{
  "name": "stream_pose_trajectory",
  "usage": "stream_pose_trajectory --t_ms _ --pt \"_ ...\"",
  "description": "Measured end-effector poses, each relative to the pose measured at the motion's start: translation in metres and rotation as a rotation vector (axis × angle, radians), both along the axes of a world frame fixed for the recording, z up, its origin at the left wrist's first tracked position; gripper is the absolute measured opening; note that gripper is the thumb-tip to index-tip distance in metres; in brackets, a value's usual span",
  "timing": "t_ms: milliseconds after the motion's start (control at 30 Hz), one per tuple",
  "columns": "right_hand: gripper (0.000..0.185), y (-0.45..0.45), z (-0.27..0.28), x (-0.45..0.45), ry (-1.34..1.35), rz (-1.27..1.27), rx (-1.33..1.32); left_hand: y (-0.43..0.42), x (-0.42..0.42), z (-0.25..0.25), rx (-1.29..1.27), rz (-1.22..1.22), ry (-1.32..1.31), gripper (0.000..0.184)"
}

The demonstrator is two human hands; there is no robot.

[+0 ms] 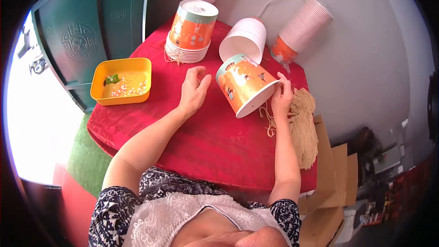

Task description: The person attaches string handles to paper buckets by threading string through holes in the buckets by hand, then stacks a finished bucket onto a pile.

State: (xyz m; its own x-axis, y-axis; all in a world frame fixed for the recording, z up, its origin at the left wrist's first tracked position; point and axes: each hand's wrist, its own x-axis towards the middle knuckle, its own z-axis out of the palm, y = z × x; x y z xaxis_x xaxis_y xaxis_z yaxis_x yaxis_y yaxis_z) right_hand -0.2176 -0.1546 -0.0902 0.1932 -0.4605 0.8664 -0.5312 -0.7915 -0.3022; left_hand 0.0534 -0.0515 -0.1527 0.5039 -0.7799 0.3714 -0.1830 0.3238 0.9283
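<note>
An orange paper bucket [242, 82] with printed figures is tilted above the table, its rim toward the lower right. My right hand [282, 97] pinches that rim, and a beige string hangs beside it. To the left of the bucket, my left hand [195, 90] is held apart from it, thumb away from the fingers, with nothing in it. Behind my left hand stands an upside-down stack of orange paper buckets [192, 29] with strings at its lower edge. A white bucket [244, 39] lies on its side behind the held one.
On the red-covered table [215, 146], a yellow bin [121, 98] at left holds small coloured bits and a green item. A bundle of beige strings [302, 132] lies at right. Tall stacked buckets [306, 25] lean by the wall. Cardboard boxes [338, 174] stand at lower right.
</note>
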Motion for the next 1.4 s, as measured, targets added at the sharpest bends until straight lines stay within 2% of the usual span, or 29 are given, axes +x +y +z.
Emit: stream_pose_trajectory --t_ms 67,167,367,467,600,833,1067,1200,1300,1400 --pt "0.009 0.012 -0.009 -0.005 -0.011 0.02 0.031 0.005 -0.001 0.008 -0.018 -0.108 0.045 0.043" --pt "0.006 0.019 -0.023 -0.007 -0.072 0.061 0.03 0.013 -0.006 0.02 0.024 -0.222 0.078 0.043" --pt "0.018 0.02 -0.032 -0.013 -0.052 0.047 0.287 0.013 -0.009 0.017 0.095 -0.341 0.014 0.024" --pt "0.021 0.009 -0.044 -0.015 -0.221 0.084 0.417 0.015 -0.01 0.017 0.112 -0.383 0.105 0.018" --pt "0.023 0.021 -0.021 -0.021 -0.185 -0.066 0.414 0.006 -0.006 0.008 0.078 -0.312 0.129 0.017" --pt "0.01 0.033 -0.025 -0.066 -0.046 -0.128 0.491 0.005 -0.005 0.008 0.069 -0.215 0.18 0.019" --pt "0.005 0.04 -0.036 -0.095 0.186 -0.168 0.632 0.011 -0.013 0.01 0.069 -0.147 0.08 0.018" --pt "0.005 0.058 -0.025 -0.103 0.291 -0.081 0.695 0.012 -0.014 0.012 0.048 -0.07 0.022 0.016" --pt "0.006 0.079 -0.012 -0.108 0.42 -0.126 0.765 0.012 -0.014 0.01 0.037 -0.047 -0.015 0.017" --pt "0.006 0.087 -0.015 -0.115 0.388 -0.16 0.837 0.01 -0.015 0.005 0.061 -0.036 -0.057 0.018"
